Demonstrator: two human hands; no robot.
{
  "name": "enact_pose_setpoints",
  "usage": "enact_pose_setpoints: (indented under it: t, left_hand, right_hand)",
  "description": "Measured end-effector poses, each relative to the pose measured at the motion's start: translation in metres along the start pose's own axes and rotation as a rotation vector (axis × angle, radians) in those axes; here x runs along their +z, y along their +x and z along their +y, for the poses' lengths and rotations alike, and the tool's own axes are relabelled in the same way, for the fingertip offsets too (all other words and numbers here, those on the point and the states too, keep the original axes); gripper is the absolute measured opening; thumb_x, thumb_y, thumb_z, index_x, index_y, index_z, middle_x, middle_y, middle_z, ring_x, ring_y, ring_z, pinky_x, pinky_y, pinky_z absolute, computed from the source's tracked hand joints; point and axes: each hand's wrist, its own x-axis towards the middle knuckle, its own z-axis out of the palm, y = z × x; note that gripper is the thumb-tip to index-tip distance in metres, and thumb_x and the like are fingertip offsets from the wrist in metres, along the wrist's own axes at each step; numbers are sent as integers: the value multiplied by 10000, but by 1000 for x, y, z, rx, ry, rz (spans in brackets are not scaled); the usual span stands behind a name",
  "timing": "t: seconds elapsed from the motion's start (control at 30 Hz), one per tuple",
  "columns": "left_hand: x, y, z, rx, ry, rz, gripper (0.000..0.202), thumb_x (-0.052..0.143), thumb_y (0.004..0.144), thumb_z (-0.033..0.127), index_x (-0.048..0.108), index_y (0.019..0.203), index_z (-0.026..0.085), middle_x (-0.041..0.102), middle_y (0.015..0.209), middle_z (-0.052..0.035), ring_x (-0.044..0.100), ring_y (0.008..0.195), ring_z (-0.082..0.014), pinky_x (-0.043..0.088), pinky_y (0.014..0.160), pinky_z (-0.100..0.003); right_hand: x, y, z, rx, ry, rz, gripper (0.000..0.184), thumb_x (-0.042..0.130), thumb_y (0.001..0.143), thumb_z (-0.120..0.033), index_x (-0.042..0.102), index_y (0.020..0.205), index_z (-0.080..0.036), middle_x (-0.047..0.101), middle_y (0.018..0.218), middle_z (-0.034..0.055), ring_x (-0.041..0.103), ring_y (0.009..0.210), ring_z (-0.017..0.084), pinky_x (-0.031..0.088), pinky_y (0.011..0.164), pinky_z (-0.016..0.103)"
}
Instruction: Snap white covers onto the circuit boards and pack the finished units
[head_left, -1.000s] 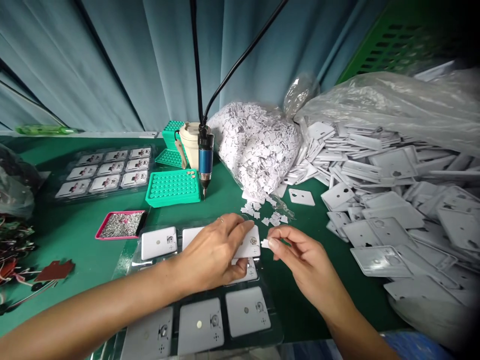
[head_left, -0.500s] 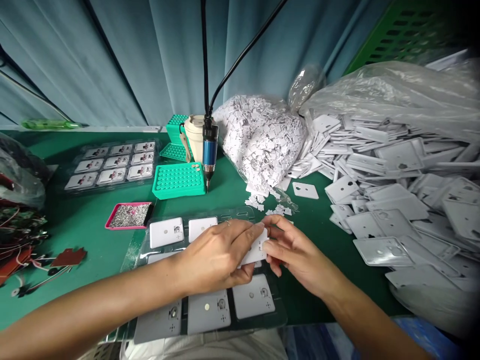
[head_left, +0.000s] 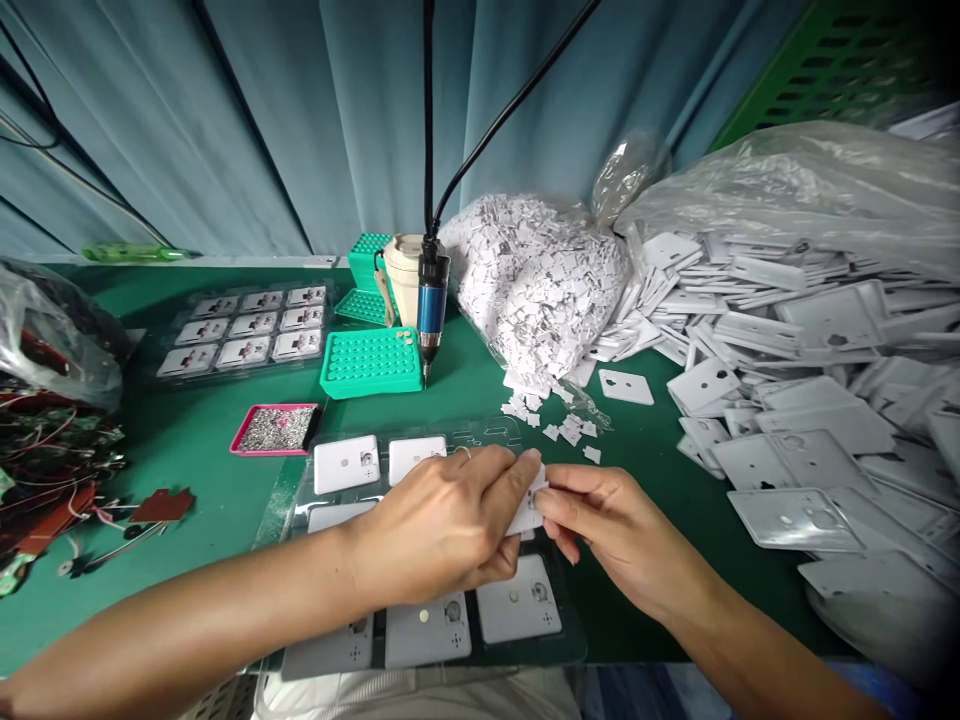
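White panel (head_left: pixel 528 512), flat, mostly hidden

head view | at wearer's head | faces forward, down across table (head_left: pixel 180 425) to curtain (head_left: pixel 270 110) | near

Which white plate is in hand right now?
The white plate between left hand and right hand; others lie in the clear plastic tray, loose on the table, or in the heap on the right.

We can read no words, numbers or brands here. On the white panels (head_left: pixel 519 612) nearest us we make out only small plus-shaped marks (head_left: pixel 543 609), and the dark prints (head_left: pixel 246 347) on the white cards (head_left: pixel 295 347) farther back at left are too small for us to decipher.
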Motion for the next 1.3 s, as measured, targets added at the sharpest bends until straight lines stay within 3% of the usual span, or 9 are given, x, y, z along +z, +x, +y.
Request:
enact_pose_setpoints:
  t: [0.13,0.37,0.57,0.77,0.9,1.13,1.3]
  left_hand:
    - [-2,3,1,-9,76,-12,470,463,880,167,377,1294,-37,639,1009,-188,666,778,-260,575,511,-329]
    - [-5,1,-2,17,23,24,456,452,871,140,377,1293,-16,643,1010,-167,667,813,-247,592,567,-316]
    - [-9,2,-10,96,4,-15,452,467,904,151,367,1307,-30,631,984,-163,665,799,-238,589,579,-316]
    - [-9,1,-14,31,-52,0,488,502,887,177,373,1320,-9,628,1031,-183,669,870,-272,601,644,-345]
    - [-15,0,-12,22,-136,-12,531,529,846,140,383,1340,9,627,1020,-154,661,844,-251,594,627,-333]
    - [-24,1,-8,-39,-198,49,512,556,811,132,472,1299,3,628,1005,-134,635,748,-201,559,575,-289]
    - [-27,1,-7,-19,-205,3,517,565,798,121,485,1294,3,626,1019,-132,649,800,-211,571,628,-297]
  right_hand:
    - [0,1,-1,73,157,-17,236,645,873,-373,647,793,-151,485,632,-31,425,518,59,335,460,203]
    - [-1,5,-7,121,209,-58,270,722,803,-366,641,679,-139,474,594,-35,433,515,53,371,445,177]
    - [-10,12,-14,116,60,-181,257,712,806,-380,665,728,-140,584,611,-5,506,510,71,411,436,177]
    - [-3,8,-17,-78,-282,-19,318,584,905,-364,562,657,-166,589,580,-19,550,496,72,455,491,176]
    - [0,3,-18,-152,-376,-32,329,568,911,-357,525,635,-182,577,540,-26,568,490,81,460,492,172]
    - [4,-1,-22,-151,-282,36,198,612,871,-336,598,744,-184,596,572,-32,574,476,80,475,458,160]
    - [2,-2,-30,-59,-242,-55,175,664,832,-321,622,746,-174,646,614,-11,605,516,90,511,499,167]
